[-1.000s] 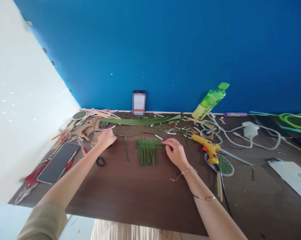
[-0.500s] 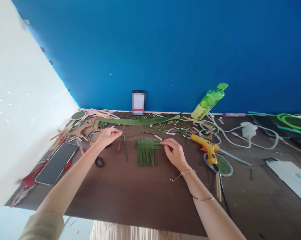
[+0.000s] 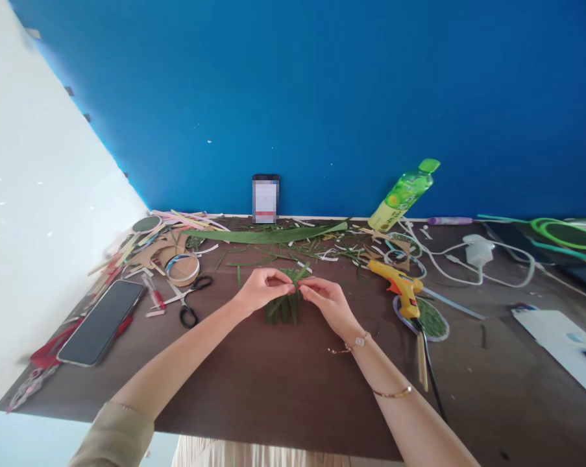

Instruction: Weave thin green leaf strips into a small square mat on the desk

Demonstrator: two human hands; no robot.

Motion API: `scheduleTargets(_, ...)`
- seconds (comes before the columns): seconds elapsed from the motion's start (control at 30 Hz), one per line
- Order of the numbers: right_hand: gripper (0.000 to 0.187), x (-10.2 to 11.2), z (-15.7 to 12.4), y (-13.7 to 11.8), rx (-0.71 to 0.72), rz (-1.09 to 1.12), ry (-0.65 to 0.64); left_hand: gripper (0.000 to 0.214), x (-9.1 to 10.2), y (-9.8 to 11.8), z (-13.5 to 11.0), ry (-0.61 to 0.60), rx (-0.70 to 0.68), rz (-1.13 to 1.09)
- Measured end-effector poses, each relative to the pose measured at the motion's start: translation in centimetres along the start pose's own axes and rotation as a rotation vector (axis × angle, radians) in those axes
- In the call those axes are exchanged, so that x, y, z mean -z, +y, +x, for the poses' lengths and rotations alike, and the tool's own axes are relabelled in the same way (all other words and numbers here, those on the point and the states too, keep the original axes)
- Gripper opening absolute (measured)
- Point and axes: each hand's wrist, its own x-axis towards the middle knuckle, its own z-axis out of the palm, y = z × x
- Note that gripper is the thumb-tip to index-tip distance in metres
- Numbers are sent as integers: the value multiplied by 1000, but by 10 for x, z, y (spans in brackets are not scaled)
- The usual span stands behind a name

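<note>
Left grip (image 3: 265,290) and right grip (image 3: 328,301) over woven green strips (image 3: 281,314)

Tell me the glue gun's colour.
The glue gun is yellow with an orange-red trigger, clearest in the head view.

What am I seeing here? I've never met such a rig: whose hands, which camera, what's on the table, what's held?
No machine: these are a person's bare left hand and right hand, seen from one camera worn on the head, facing forward and down. On the dark brown tabletop, both come close together over a mat of woven green leaf strips. The left seems to pinch a thin green strip; the right's grip is too small to tell. Leftward lie black-handled metal scissors and a flat, dark-screened phone; rightward, a yellow plastic glue gun. A green-capped plastic bottle tilts near the blue wall.
</note>
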Motion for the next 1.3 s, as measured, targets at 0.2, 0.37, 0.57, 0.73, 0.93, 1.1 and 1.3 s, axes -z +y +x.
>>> scheduleTargets(0.2,26,-1,3,11,-40,104,102,37,-16,-16,6,43,-49,80)
scheduleTargets(0.37,24,-1,2,8,-2,143,172,33,-21,-20,6,59,-134,150)
scheduleTargets(0.57,19,13,9,10,125,189,376,18,3,-17,-6,107,-549,649)
scheduleTargets(0.73,10,26,7,4,303,-271,417,28,25,-20,-14,-130,-820,1158)
scheduleTargets(0.93,22,32,1,-2,610,-925,150,45,26,-29,-15,-362,-863,1317)
scheduleTargets(1.1,25,35,4,6,662,-1077,-28,49,27,-32,-14,-420,-760,1369)
scheduleTargets(1.3,28,36,6,9,645,-1106,-120,52,27,-30,-14,-451,-724,1377)
